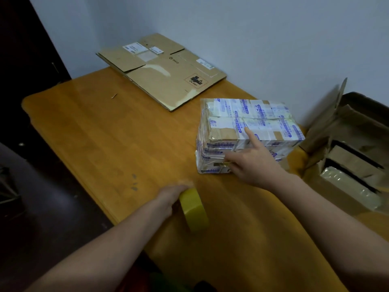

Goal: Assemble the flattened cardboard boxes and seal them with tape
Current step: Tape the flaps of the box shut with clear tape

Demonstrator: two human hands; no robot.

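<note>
Desk (105,133): smooth varnished wood, slight sheen. Flattened box (164,70): matt brown cardboard, paper labels. Assembled box (248,131): glossy printed tape wrap. Tape roll (193,209): glossy yellow plastic.

Dim, soft light — blurred, warped edges

Wooden table (105,133) with flattened cardboard box (164,70) and tape-wrapped box (263,116) on top.

Your left hand (171,198): fingertips motion-blurred, rest hidden behind the yellow tape roll (194,210) it holds. Your right hand (253,167) covers the taped box (248,121) front corner; blue print too blurry to read. Labels on flattened cardboard box (164,70) too small to read. Open carton (347,144) at rt cut off by frame edge.
</note>
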